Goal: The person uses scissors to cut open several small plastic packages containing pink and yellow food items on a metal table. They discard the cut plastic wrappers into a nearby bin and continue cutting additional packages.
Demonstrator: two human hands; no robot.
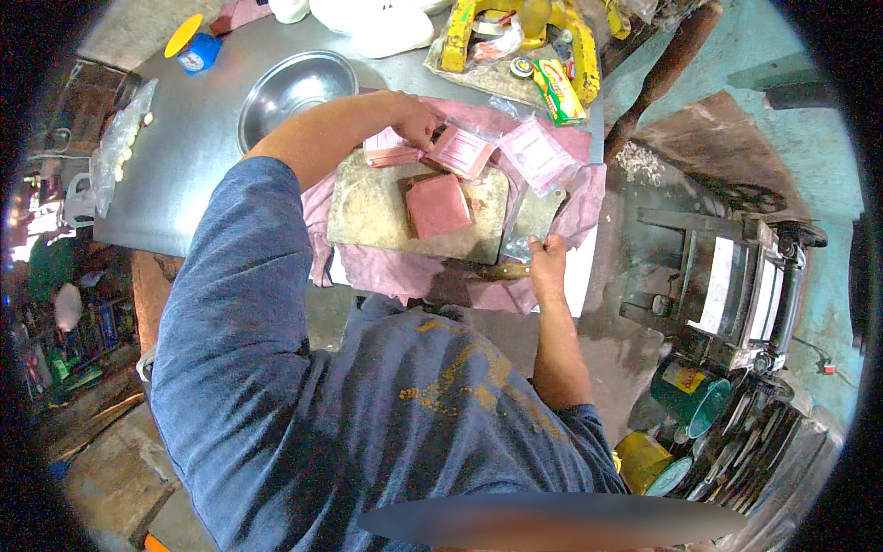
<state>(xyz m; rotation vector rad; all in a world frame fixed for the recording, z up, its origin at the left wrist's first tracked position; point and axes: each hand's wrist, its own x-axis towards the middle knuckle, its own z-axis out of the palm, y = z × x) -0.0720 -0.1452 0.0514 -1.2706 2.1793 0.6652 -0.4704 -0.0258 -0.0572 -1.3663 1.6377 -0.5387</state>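
My left hand (416,120) reaches across to the pink-labelled plastic packets. Its fingers curl down at the edge of one packet (463,152), beside another stack of packets (391,149). A square block of reddish-pink slices (438,207) rests on the worn cutting board (368,210). At the board's right side, my right hand (548,262) is closed by the lower end of a broad metal cleaver blade (535,216) and some clear plastic; what its fingers grip is unclear. A further flat packet (535,155) lies above the blade. A yellowish knife handle (506,271) shows below the board.
A pink cloth (423,276) lies under the board on the metal table (184,175). Around the far side are a steel bowl (296,92), white bags (386,28), a yellow scale frame (457,37) and a yellow-green box (559,92). A wooden stool (676,267) stands at right.
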